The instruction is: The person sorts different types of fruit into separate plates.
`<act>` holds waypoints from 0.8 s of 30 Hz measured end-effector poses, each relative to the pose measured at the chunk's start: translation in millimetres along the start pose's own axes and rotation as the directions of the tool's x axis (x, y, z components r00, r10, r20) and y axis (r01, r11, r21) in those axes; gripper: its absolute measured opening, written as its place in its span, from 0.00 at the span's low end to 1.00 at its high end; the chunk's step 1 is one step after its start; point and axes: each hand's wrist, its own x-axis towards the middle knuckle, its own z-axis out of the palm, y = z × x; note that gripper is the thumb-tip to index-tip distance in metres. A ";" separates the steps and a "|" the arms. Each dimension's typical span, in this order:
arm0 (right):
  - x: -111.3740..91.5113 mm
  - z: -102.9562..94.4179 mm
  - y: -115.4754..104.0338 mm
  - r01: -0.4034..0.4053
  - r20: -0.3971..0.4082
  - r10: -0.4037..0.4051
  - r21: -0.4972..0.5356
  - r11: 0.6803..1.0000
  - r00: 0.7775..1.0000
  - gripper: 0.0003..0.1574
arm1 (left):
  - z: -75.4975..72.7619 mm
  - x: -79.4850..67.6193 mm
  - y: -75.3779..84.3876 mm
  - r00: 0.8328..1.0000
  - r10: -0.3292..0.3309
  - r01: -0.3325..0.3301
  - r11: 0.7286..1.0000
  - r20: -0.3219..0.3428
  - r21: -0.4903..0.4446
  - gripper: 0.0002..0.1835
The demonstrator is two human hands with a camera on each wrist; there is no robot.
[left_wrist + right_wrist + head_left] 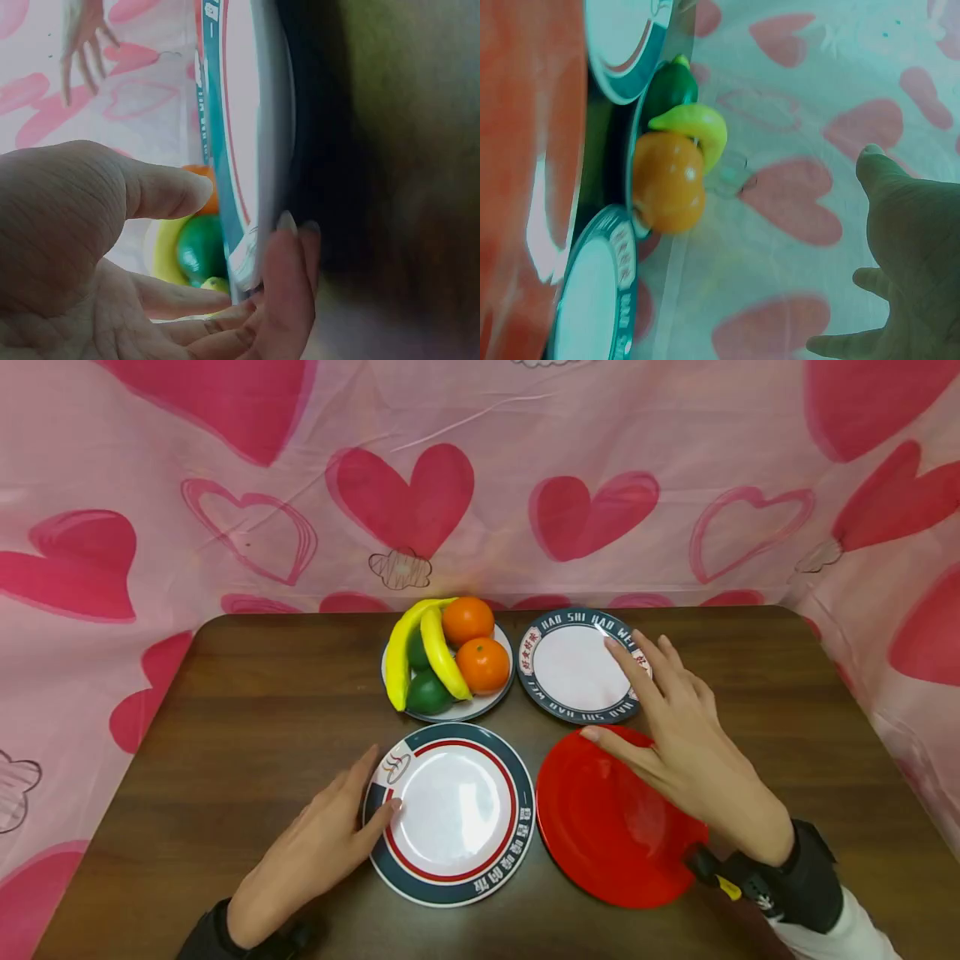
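Note:
In the head view, my left hand [318, 839] is at the left edge of a white plate [450, 810] with a dark blue and red rim. Its thumb reaches over the rim while the other fingers lie along the outer side. The left wrist view shows those fingertips [285, 259] right at the plate's edge, with the thumb apart from its surface. My right hand [690, 747] hovers with spread fingers over a red plate [611, 827] and the right side of a white plate with a lettered rim [577, 668]. Nothing is in its grasp.
Behind the near white plate, another plate [491, 700] bears bananas [405, 652], oranges [482, 666] and green fruit [429, 693]. The plates stand close together on a dark wooden table [285, 693]. A pink cloth with hearts [495, 552] hangs behind the table.

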 end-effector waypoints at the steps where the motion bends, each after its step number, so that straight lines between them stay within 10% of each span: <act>1: 6.4 1.0 -3.3 0.020 -0.002 -0.020 -0.006 1.000 1.000 0.61 | 1.8 1.0 -0.7 1.000 0.008 -0.008 1.000 0.001 -0.020 0.51; 17: 129.8 40.3 -43.7 0.286 -0.040 -0.285 0.020 0.958 0.958 0.51 | 28.6 14.3 1.7 1.000 -0.026 0.021 0.963 -0.017 -0.268 0.48; 24: 168.9 76.7 -68.9 0.236 0.035 -0.237 0.011 0.972 0.971 0.48 | 33.9 17.3 2.6 0.997 0.044 -0.057 0.975 -0.064 -0.216 0.46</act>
